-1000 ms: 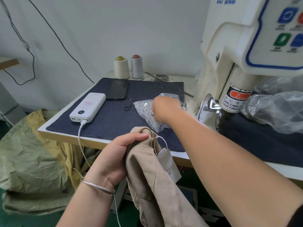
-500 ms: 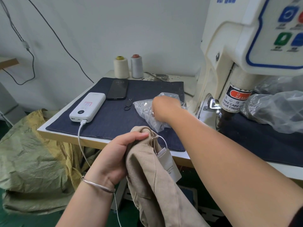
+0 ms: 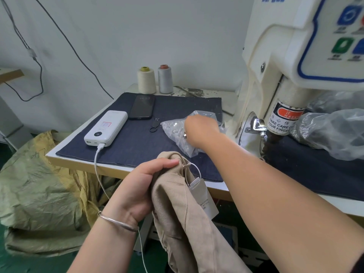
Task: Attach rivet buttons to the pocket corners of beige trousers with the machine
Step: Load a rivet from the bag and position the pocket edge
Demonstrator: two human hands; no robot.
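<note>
My left hand (image 3: 137, 186) grips a bunched fold of the beige trousers (image 3: 183, 213) just in front of the table edge; a white paper tag (image 3: 202, 196) hangs from them on a loop. My right hand (image 3: 201, 131) reaches down onto a clear plastic bag of silver rivet buttons (image 3: 173, 127) lying on the dark blue cloth (image 3: 137, 146). Its fingers curl downward, mostly hidden, and a small silver rivet button (image 3: 184, 135) shows at their tips. The cream rivet machine (image 3: 275, 56) stands at the right, its press head with a warning label (image 3: 283, 119) just right of my hand.
A white power bank (image 3: 106, 128) with a cable, a black phone (image 3: 142, 106) and a small black ring (image 3: 153, 128) lie on the cloth. Two thread spools (image 3: 146, 80) stand at the back. Crumpled clear plastic (image 3: 331, 131) sits right of the machine. A yellow-green sack (image 3: 39, 194) lies on the floor at the left.
</note>
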